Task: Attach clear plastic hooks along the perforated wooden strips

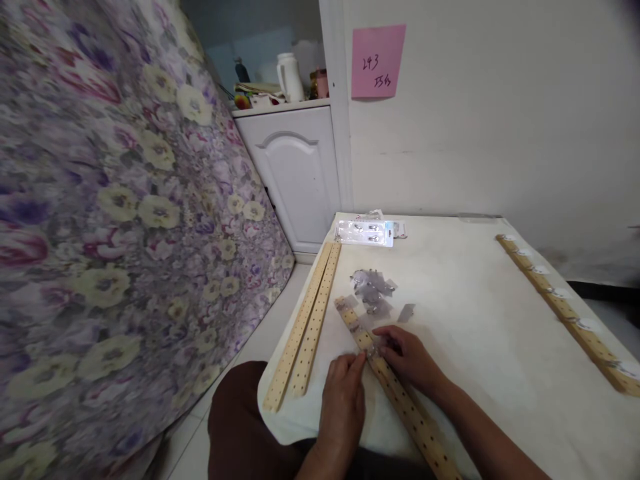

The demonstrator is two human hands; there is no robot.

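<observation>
Head view, only one. Left hand [344,393] and right hand [407,357] meet at 6 o'clock on the white table [475,320], over a perforated wooden strip [411,412] lying diagonally. Fingers of both hands are close together, tips converging on a small clear piece [373,347] on the strip. Whether either hand actually pinches it, can't tell: blurred.

Progress, my read:
- Strip at 3 o'clock [565,310] carries white pieces all along it, looks finished.
- Strip under the hands: a few clear bits at its far end, the rest is bare holes.
- Pair of strips at 9 o'clock [307,320]: bare, untouched.
- Pile of small bagged metal parts [373,290] just beyond the hands, at 12.
- Blister pack [365,233] at the far edge, at 11.
</observation>
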